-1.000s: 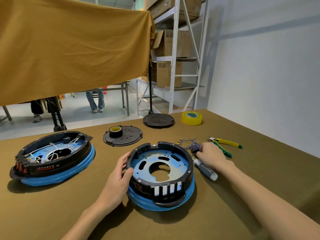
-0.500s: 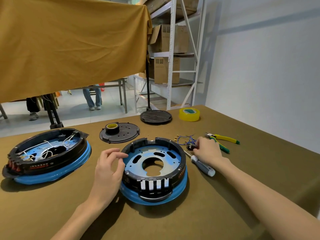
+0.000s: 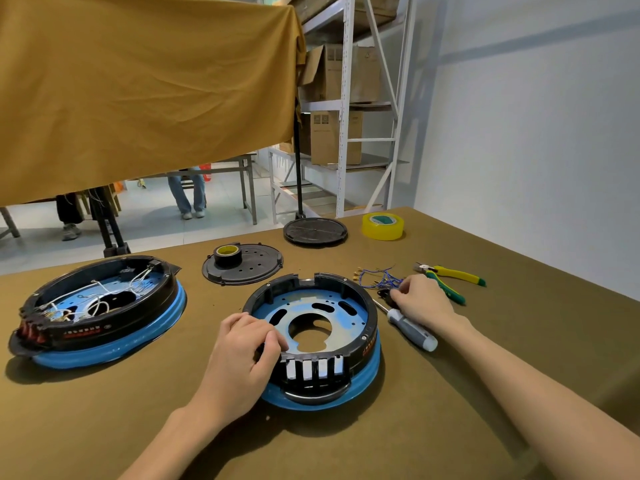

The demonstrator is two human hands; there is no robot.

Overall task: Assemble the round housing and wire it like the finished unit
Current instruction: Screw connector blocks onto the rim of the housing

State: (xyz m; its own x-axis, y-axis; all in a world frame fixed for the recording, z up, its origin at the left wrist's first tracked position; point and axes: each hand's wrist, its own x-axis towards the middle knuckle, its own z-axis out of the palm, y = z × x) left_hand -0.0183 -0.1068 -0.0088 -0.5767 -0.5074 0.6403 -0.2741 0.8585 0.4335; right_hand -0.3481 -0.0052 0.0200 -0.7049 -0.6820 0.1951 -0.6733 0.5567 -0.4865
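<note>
The unwired round housing (image 3: pixel 313 336) sits at table centre, the finished unit (image 3: pixel 98 311) well apart at its nine o'clock. The left hand (image 3: pixel 242 355) curls over the housing's rim at about eight o'clock, steadying it. The right hand (image 3: pixel 420 301), plainly the nearer one, has bent fingers down on the loose blue wires (image 3: pixel 379 277) at the housing's two o'clock, touching or pinching I cannot tell; they likely come in across that near rim.

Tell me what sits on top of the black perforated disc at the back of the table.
A roll of tape with a black outside and yellow core stands on the black perforated disc, near its left side. The disc surface beneath the roll is hidden.
</note>
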